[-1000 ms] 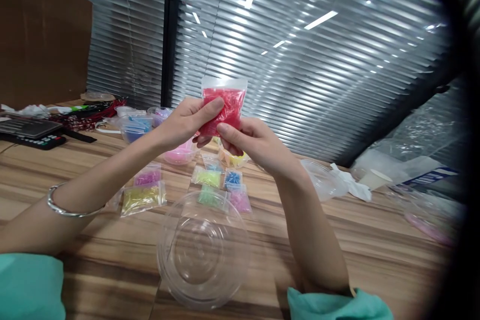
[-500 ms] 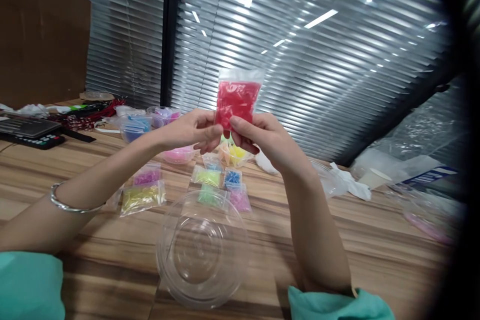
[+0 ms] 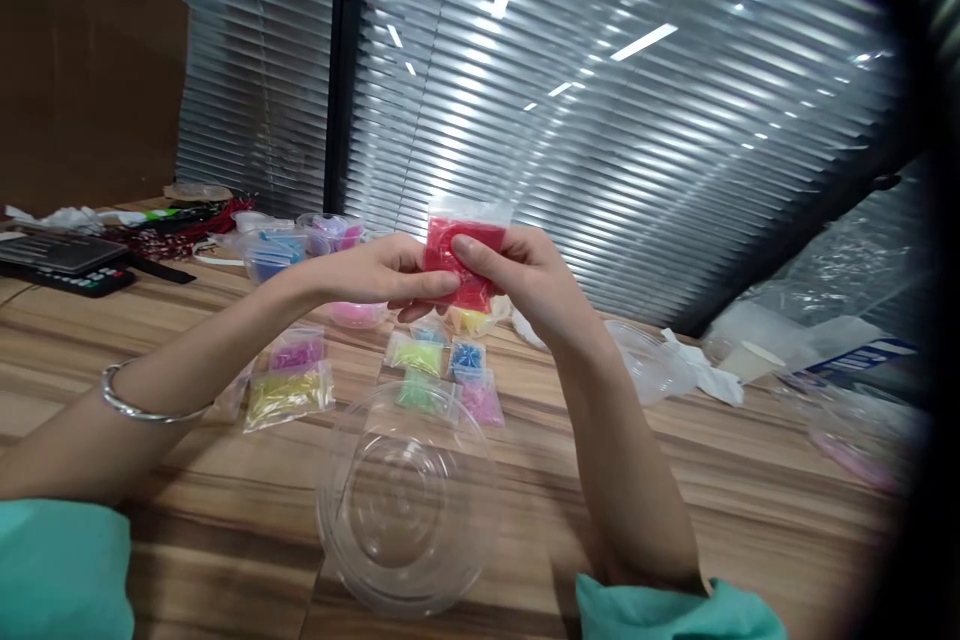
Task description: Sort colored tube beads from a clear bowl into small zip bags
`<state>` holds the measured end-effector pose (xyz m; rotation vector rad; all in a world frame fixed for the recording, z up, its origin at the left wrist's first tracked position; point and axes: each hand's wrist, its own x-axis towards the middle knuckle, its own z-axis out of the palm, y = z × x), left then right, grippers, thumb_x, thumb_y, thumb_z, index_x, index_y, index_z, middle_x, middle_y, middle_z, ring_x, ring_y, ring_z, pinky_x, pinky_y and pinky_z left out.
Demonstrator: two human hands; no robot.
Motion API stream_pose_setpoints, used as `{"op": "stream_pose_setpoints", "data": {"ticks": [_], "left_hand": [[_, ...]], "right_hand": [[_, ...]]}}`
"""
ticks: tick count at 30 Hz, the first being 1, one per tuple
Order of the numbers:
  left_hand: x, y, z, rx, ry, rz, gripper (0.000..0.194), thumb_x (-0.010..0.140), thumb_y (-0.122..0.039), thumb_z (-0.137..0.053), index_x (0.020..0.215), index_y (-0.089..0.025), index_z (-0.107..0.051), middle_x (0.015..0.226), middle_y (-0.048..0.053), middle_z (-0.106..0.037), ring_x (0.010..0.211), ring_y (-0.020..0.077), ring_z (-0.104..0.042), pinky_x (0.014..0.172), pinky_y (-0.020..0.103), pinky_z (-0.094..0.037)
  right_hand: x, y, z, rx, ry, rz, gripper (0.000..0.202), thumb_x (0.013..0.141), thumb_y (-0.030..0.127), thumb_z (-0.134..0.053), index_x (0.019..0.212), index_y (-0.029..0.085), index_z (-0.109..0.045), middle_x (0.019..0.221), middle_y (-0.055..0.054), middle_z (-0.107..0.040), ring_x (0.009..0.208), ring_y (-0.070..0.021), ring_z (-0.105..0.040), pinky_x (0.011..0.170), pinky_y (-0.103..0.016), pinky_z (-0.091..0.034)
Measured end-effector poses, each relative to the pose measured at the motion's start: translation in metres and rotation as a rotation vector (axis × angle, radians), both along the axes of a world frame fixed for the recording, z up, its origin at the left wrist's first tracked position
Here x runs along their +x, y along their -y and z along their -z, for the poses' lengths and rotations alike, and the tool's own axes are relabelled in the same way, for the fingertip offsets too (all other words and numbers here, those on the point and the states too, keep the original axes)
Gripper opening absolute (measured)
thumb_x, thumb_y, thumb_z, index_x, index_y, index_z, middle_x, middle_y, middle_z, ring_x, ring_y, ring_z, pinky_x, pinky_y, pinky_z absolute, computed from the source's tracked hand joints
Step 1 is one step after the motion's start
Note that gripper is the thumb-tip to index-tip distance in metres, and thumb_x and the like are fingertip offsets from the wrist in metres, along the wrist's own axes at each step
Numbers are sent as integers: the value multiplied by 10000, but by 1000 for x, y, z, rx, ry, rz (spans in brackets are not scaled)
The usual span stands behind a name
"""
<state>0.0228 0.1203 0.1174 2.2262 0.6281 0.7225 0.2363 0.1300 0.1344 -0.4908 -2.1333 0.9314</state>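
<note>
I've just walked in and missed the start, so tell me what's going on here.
The person's left hand and right hand together hold up a clear bag of red material, one at each side. Whether its top is open can't be made out. Nearer the person, a clear round container sits on the wooden table, with small coloured bags lying beyond it.

Around the clear bowl (image 3: 409, 592), bare bench (image 3: 232, 520) gives a low way in at nine o'clock and a narrower one at three, hemmed by the right forearm (image 3: 630, 470); small packets (image 3: 417, 356) crowd the far rim at twelve; a gold packet (image 3: 289, 398) blocks eleven; the raised hands (image 3: 534, 282), gripping a red packet (image 3: 471, 288), bar the air towards twelve.
</note>
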Motion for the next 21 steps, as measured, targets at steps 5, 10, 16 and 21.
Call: {"op": "stream_pose_setpoints", "data": {"ticks": [5, 10, 16, 21], "left_hand": [[-2, -5, 3, 106, 140, -154, 600, 873, -739, -631, 698, -166, -608, 578, -4, -563, 498, 93, -512, 455, 194, -425], [1, -5, 3, 140, 354, -326, 674, 945, -727, -531, 554, -178, -496, 470, -26, -465, 415, 68, -406, 380, 187, -296], [-4, -5, 2, 105, 333, -305, 666, 907, -721, -604, 538, -168, -555, 449, -21, -534, 401, 61, -485, 372, 181, -338], [-12, -8, -20, 274, 663, -324, 603, 950, -718, -551, 691, -180, -633, 395, -67, -509, 295, 59, -445, 293, 204, -319]], "right_hand": [[-1, 3, 1, -3, 87, -47, 480, 983, 595, -605, 747, 177, -606, 693, 17, -550, 618, -90, -485, 582, -246, -372], [-2, 9, -1, -19, 279, -88, 590, 967, 689, -543, 738, 158, -660, 639, 12, -573, 591, -94, -519, 564, -246, -392], [-4, 8, -2, -53, 325, -74, 524, 998, 600, -553, 768, 146, -678, 628, 27, -564, 593, -84, -521, 585, -241, -393], [3, -22, 9, -104, 350, -87, 427, 1021, 519, -552, 828, 154, -663, 645, 30, -552, 600, -92, -510, 573, -243, -384]]}}
